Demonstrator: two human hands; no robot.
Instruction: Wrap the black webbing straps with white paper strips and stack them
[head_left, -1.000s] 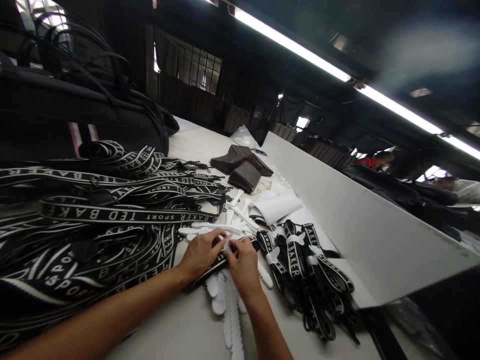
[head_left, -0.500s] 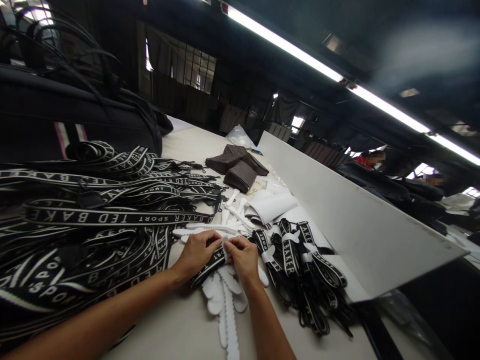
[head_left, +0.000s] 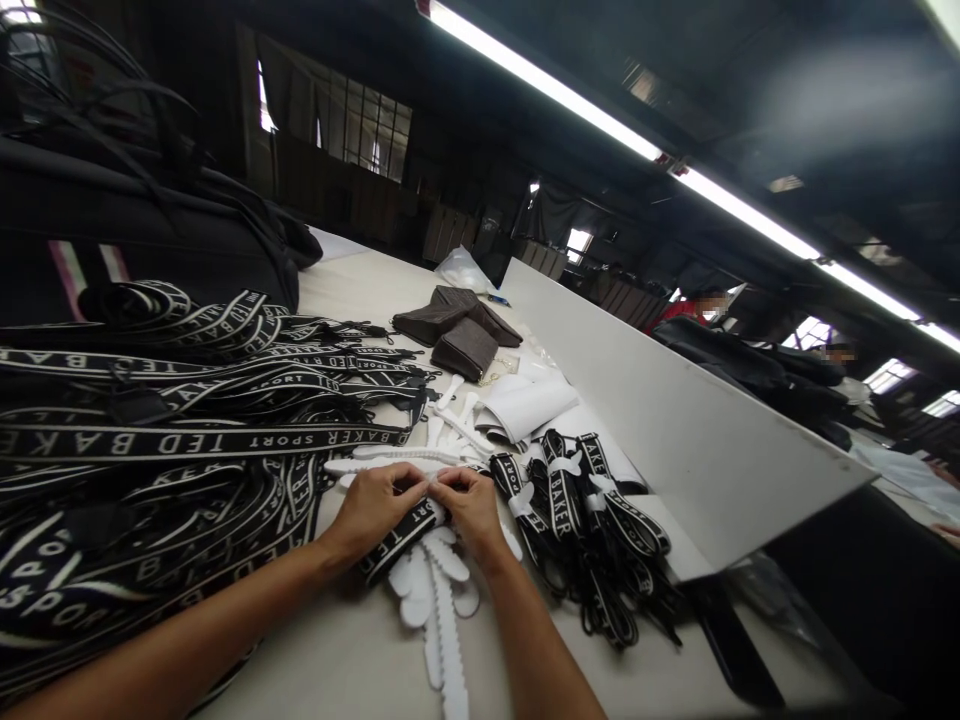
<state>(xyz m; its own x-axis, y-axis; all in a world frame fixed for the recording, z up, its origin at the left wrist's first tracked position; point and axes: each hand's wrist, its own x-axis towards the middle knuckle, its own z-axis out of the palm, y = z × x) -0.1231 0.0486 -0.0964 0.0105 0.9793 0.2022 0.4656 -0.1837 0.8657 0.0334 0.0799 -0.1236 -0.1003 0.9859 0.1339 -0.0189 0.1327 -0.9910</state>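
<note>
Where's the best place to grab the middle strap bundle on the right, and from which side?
Probably the white band around the middle bundle, pinched from above with the right hand: the strap is gathered there, neighbours crowd both sides, and the loose straps below spread out.

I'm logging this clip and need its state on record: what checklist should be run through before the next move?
1. Left hand and right hand together at the folded lettered webbing strap: ok.
2. White strip fastened around that strap: cannot tell; fingers hide the join.
3. Loose toothed strips near the hands: ok.
4. Strap bundles on the right wrapped: ok, three show white strips around them.
5. All straps bundled: not ok; a large heap of unwrapped straps lies on the left.
6. Brown pouches apart from the hands: ok.
</note>
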